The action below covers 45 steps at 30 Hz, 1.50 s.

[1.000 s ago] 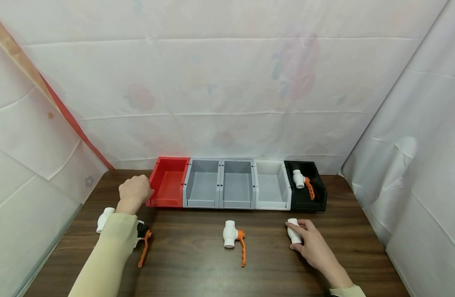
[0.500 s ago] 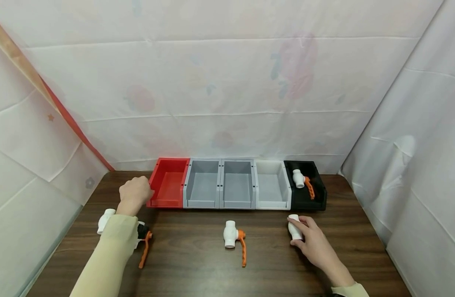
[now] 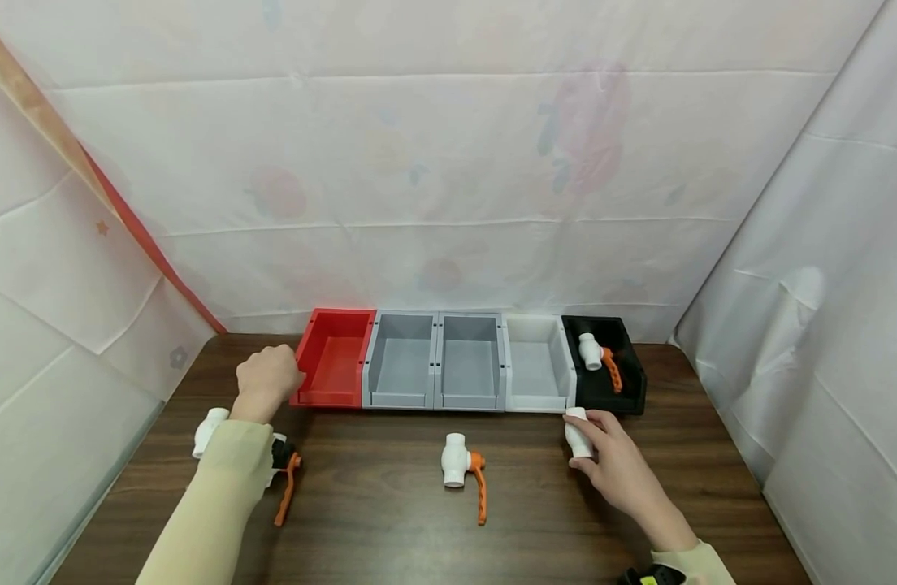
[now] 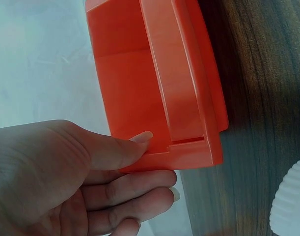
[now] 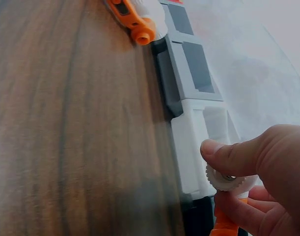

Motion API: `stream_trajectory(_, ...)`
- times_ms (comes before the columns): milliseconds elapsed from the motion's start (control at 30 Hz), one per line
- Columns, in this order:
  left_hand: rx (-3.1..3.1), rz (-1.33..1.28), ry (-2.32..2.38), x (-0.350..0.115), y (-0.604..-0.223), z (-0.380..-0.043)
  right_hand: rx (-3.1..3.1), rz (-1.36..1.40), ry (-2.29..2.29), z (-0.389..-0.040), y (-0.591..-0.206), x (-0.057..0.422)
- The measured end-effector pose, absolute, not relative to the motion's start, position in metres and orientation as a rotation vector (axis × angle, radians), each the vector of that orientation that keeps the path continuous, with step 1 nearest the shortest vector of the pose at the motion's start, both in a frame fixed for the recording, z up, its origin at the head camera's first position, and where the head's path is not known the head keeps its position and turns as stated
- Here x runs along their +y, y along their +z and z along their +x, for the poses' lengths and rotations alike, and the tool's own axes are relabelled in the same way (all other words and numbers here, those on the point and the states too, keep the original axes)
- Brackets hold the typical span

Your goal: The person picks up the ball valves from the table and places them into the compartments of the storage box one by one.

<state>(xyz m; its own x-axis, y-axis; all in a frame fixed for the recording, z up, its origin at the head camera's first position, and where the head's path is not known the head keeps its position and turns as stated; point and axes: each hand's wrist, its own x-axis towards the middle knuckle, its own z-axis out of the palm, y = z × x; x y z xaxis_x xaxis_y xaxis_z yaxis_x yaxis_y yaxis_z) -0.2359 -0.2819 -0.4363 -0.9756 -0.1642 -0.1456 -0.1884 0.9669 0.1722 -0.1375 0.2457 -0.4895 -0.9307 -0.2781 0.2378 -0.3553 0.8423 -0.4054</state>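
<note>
My left hand (image 3: pixel 267 380) pinches the near-left wall of the red bin (image 3: pixel 333 364); in the left wrist view the thumb lies inside the wall and the fingers outside. My right hand (image 3: pixel 627 471) holds a white ball valve (image 3: pixel 578 436) between thumb and fingers, in front of the white and black bins. Its orange handle (image 5: pixel 225 222) shows under the fingers in the right wrist view. Inside the black bin (image 3: pixel 609 404) lies another white ball valve (image 3: pixel 590 352) with an orange handle.
Two grey bins (image 3: pixel 398 401) and a white bin (image 3: pixel 539 404) complete the row. A white valve with orange handle (image 3: pixel 455 461) lies mid-table. Partly behind the left forearm are a white valve body (image 3: pixel 210 432) and a black-necked valve with orange handle (image 3: pixel 286 487).
My right hand has carried the ball valve a little forward, closer to the bins. The left hand stays at the red bin's wall.
</note>
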Motion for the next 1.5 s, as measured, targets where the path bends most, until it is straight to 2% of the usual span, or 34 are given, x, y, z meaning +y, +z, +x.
stream_trajectory(833,2.974,-0.275,0.278,-0.279,-0.433,-0.233,-2.804,0.528,0.707,-0.157,-0.473,0.234)
stream_trajectory(1500,2.978,-0.270,0.302,-0.281,-0.433,-0.233,-2.797,0.526,0.719,-0.192,-0.447,0.213)
